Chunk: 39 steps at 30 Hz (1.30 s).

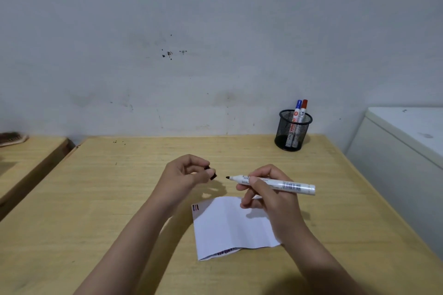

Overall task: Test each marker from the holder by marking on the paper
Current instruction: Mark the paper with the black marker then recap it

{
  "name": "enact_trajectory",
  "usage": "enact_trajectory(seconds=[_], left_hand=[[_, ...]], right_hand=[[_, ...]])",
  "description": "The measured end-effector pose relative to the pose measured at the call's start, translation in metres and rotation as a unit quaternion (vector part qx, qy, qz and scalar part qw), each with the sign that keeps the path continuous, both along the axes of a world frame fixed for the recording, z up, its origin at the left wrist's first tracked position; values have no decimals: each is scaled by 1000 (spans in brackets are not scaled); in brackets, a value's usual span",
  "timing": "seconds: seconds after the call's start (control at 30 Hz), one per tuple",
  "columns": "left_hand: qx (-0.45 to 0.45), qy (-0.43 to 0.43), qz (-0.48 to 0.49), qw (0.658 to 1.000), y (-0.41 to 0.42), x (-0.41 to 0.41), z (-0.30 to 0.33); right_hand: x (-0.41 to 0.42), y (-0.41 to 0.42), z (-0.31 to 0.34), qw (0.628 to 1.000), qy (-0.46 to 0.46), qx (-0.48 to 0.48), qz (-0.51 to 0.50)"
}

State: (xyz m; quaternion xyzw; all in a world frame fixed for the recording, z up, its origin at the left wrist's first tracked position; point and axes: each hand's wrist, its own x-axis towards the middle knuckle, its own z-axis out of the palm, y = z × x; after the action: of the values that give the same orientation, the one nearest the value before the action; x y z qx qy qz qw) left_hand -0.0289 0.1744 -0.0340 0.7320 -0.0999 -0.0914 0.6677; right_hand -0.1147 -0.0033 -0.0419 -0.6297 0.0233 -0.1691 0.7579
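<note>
A white-barrelled marker with a bare black tip (271, 183) is held level above the folded white sheet of paper (233, 227), clamped between the thumb and fingers of the right hand (266, 195). Its small black cap (212, 172) is pinched in the curled fingertips of the left hand (185, 175), just beyond the paper's far left corner, probably kept ready for recapping. Short coloured test strokes (195, 207) are seen at that corner. Well beyond the paper, a black wire-mesh holder (293, 130) keeps a blue-capped marker (298, 110) and a red-capped marker (303, 110).
</note>
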Motion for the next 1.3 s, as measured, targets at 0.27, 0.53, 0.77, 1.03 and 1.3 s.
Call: enact_trajectory(seconds=[0.27,0.53,0.77,1.03,1.3], left_hand=[[-174,123,-52,976,-15,-33,24],[-148,105,-85,980,-20,-51,30],[-172,71,-83,979,-21,-61,37],[-197,10,-36,980,-27,-70,39],[-210,7,-22,977,-34,-68,33]], right_hand=[[-20,-3,10,997,-65,-33,-17],[-28,-5,20,997,-61,-52,6],[-36,-5,26,999,-48,-1,21],[-37,-3,28,996,-94,-11,1],[-32,-6,27,997,-61,31,17]])
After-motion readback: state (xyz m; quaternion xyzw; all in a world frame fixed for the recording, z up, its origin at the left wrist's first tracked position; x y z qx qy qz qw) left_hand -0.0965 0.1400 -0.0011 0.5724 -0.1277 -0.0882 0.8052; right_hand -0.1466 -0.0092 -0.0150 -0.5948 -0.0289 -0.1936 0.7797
